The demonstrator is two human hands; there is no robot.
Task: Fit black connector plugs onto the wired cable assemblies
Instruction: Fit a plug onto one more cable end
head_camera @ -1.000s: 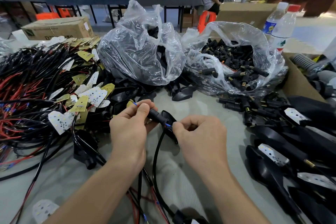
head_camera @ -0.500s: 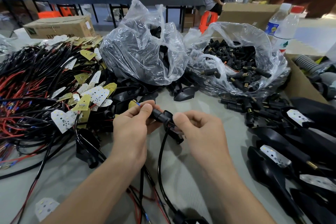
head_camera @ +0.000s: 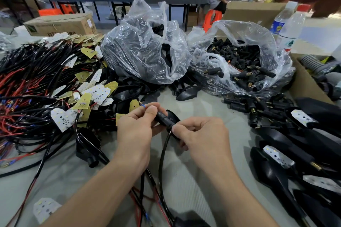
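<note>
Plainly the fit is only part made: the left hand (head_camera: 136, 131) pinches the black connector plug (head_camera: 163, 117) between its thumb and curled fingers. The right hand (head_camera: 203, 134) pinches the black cable (head_camera: 162, 153) right at the plug's near end, its fingertips touching the plug. Thin blue wire tips (head_camera: 143, 105) poke out beyond the left fingertips, on the plug's far side.

Several things could go wrong from here. If the right hand pushes while the fine wires snag inside, they may buckle or fold back rather than pass through. The plug looks small and smooth, so a hard push could make it twist or slip out of the left pinch. The cable drops between the two wrists into loose red wires (head_camera: 134, 197) lying by the forearms, so a pull could drag that tangle along. A black housing (head_camera: 173, 114) lies just behind the plug and might catch the cable.

Compared with a second ago, the short blue stretch that showed between the plug and the right fingertips is gone. The gap has closed, the hands are nearer each other, and the blue tips still show past the left fingers
</note>
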